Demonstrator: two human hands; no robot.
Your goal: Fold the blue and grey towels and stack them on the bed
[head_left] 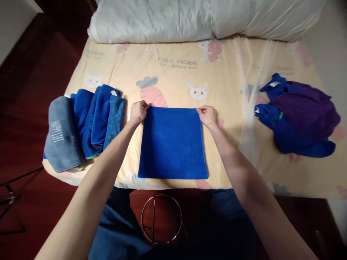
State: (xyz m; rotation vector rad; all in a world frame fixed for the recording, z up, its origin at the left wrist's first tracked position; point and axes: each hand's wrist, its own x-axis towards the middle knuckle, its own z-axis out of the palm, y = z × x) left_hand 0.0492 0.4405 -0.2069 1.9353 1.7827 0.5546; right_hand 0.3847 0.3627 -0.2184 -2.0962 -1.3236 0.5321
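A blue towel (172, 144) lies flat on the bed, folded into a rough square near the front edge. My left hand (137, 112) pinches its far left corner, fingers closed on the cloth. At the far right corner my right hand (208, 115) grips the same towel in the same way. Both arms reach forward from the bottom of the view.
Folded towels (86, 122), blue and one grey, overlap in a row at the left. A loose heap of blue and purple cloths (298, 119) lies at the right. The yellow rabbit-print sheet (176, 72) covers the bed, with a white duvet (189, 18) behind. A metal ring (162, 218) sits on the floor.
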